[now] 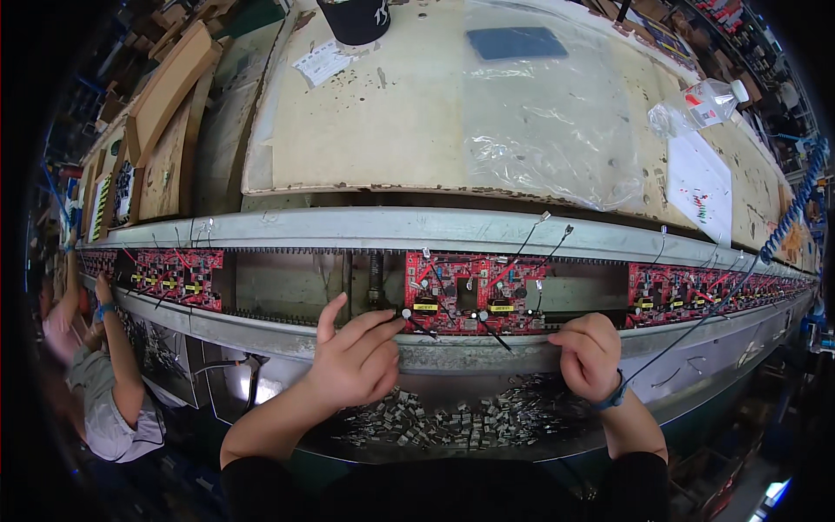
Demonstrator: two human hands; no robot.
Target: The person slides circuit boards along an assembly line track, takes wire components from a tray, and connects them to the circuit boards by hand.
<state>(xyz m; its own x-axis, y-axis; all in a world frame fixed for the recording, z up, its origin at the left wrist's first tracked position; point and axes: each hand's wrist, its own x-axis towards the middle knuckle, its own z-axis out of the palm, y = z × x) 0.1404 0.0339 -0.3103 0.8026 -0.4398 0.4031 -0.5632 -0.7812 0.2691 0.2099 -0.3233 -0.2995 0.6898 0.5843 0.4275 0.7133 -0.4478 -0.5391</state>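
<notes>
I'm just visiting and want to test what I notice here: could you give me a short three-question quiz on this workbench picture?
1. True or false: the left hand reaches its fingers to the lower edge of the red circuit board in the middle of the track.
2. What lies in the tray below both hands? A) screws B) small grey metal parts C) coins
3. Fill in: the right hand is curled into a loose ____ at the rail.

Key: 1 true. 2 B, the grey metal parts. 3 fist; what its grip holds, if anything, is hidden.
</notes>
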